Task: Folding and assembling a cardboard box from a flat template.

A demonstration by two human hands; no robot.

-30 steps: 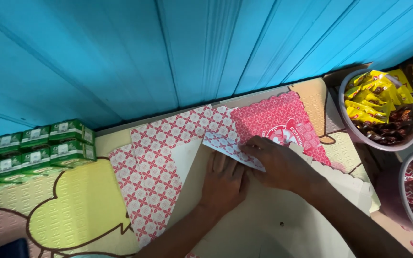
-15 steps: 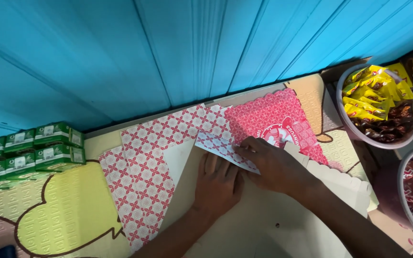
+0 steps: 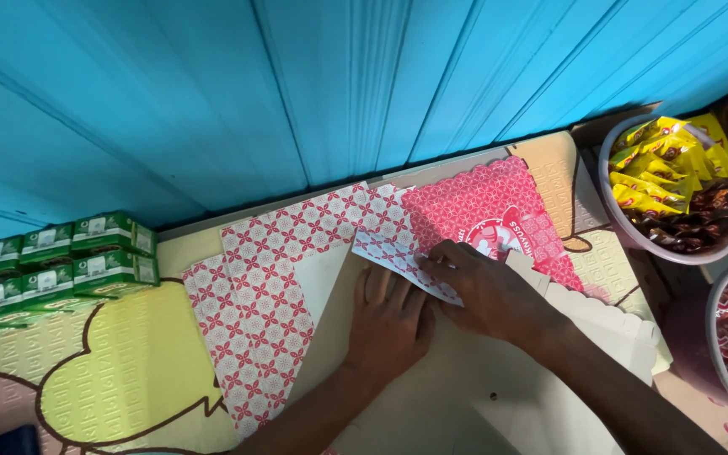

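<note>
Down close, the left hand (image 3: 389, 324) lies flat, fingers spread and holding nothing, its palm pressing the plain inner face of the flat cardboard box blank (image 3: 431, 396). Just beside it the right hand (image 3: 486, 291) bends over a folded flap (image 3: 398, 253) with the red and white flower pattern, fingertips pinching its edge down against the sheet. Compared with a second ago, both hands sit in nearly the same spots; only the view has shifted a little, so the crease is being held rather than newly made. The blank lies on a yellow cartoon mat (image 3: 128, 379), its patterned side panels (image 3: 254, 312) spread to the left and a darker red panel (image 3: 482, 206) beyond the right hand. Farther off, green cartons (image 3: 52, 265) stand at the left, bowls of wrapped sweets (image 3: 671, 190) at the right, with a blue plank wall (image 3: 297, 84) behind.
</note>
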